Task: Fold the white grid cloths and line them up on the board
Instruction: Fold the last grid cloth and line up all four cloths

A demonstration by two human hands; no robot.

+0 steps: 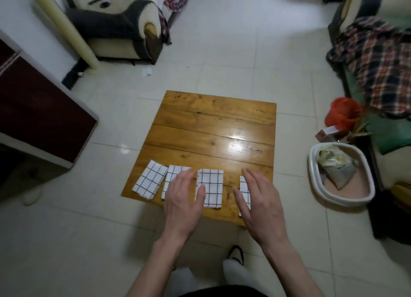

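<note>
Two flat hands [222, 199] over four folded cloths [210, 186]

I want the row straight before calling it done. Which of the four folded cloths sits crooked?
The leftmost cloth, at the left end of the board. It lies turned at an angle, while the other three run roughly parallel to each other.

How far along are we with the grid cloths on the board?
Done: four folded grid cloths sit in a row along the near edge of the wooden board, from the leftmost cloth to the rightmost cloth. In hand: the left hand and right hand hover open over the row. Left: the leftmost cloth lies tilted; no unfolded cloth shows.
</note>
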